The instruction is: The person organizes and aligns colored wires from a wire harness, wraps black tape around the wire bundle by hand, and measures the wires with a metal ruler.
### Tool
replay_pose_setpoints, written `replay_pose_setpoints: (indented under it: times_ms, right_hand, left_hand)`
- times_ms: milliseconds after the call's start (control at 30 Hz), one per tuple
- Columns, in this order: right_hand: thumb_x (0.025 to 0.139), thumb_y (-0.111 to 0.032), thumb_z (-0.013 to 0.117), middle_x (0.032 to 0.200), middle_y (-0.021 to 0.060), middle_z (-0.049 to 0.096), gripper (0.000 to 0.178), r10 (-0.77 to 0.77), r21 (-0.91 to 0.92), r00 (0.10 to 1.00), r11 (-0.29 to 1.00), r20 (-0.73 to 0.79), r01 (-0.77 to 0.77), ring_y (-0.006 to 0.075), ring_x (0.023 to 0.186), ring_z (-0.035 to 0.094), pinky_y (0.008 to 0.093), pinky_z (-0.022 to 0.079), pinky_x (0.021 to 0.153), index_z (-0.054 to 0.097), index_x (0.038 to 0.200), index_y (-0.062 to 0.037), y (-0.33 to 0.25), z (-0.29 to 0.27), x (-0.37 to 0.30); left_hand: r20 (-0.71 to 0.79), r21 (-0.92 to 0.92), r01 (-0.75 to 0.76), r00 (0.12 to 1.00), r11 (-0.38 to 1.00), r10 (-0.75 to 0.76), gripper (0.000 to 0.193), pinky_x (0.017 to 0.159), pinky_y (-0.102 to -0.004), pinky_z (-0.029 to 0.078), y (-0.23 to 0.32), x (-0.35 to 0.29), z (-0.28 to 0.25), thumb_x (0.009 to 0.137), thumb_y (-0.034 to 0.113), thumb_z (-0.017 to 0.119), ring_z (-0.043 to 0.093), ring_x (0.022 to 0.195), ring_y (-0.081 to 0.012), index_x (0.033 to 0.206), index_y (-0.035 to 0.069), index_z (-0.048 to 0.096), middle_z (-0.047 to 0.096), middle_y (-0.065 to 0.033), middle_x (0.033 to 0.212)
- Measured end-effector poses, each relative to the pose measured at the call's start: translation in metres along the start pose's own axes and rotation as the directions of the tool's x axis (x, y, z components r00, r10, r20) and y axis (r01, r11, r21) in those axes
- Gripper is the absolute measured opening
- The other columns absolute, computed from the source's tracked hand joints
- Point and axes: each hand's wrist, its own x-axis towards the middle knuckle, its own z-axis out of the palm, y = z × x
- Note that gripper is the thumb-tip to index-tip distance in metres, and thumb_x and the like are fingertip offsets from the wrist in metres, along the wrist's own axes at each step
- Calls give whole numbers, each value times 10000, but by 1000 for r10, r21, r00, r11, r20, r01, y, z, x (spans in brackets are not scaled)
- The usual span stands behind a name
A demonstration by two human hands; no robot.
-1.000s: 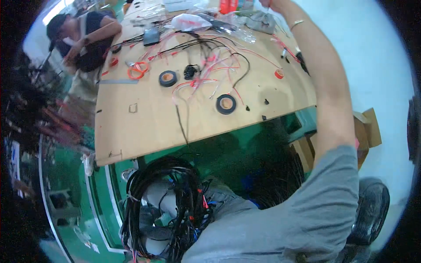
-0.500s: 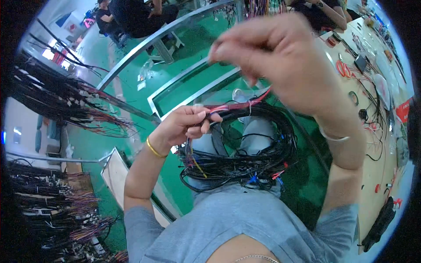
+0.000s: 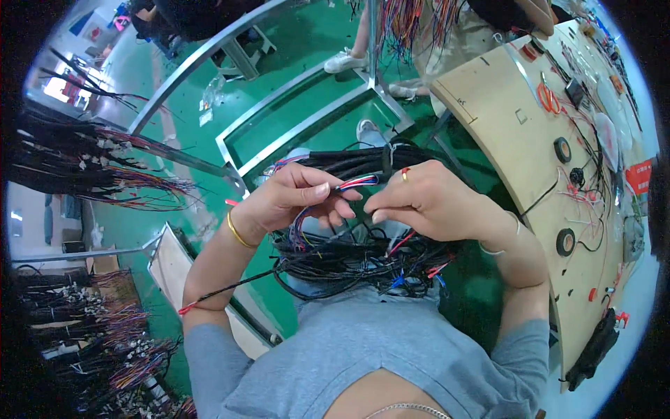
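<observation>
My left hand (image 3: 296, 195) pinches a thin bundle of red, white and blue wires (image 3: 360, 182) between thumb and fingers. The cut-looking tips point right, towards my right hand (image 3: 427, 202). That hand is closed in a pinch just beside them; whatever lies between its fingertips is too small to make out. Under both hands a big coil of black wire harness (image 3: 342, 262) rests on my lap, with blue and red wire ends poking out on its right side. One black cable (image 3: 237, 284) with a red end stretches left from the coil across my left forearm.
On the right stands a wooden bench (image 3: 502, 105) with orange-handled scissors (image 3: 549, 98), black tape rolls (image 3: 566, 241) and loose wires. Metal frame bars (image 3: 293, 129) cross the green floor ahead. Wire bundles (image 3: 84, 164) hang at left. Other people are at work beyond the frame.
My right hand has come down from its raised position to beside the left. The coloured wire tips now show at my left fingers, and a black cable now crosses my left forearm.
</observation>
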Motion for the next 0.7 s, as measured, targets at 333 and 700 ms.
replay_pose_setpoints:
  times_ms: [333,700]
  right_hand:
    - [809,-148,645,780,35,689,99,222,-73,776,943,-591,-325,164,699,644,292,500,670,697,804,-64,-40,-77,-110]
    - [817,-390,660,1001,159,651,485,156,-362,338,-158,-928,-919,293,921,618,411,484,785,598,1149,-42,-19,-172,-374]
  left_hand:
    - [-266,436,66,962,897,58,385,492,-249,361,-10,-32,6,858,328,637,520,567,-129,847,-57,652,596,-62,671]
    - [-270,427,503,864,751,-425,341,482,-210,429,-39,-14,10,889,123,530,536,558,-90,1174,-64,532,656,-113,834]
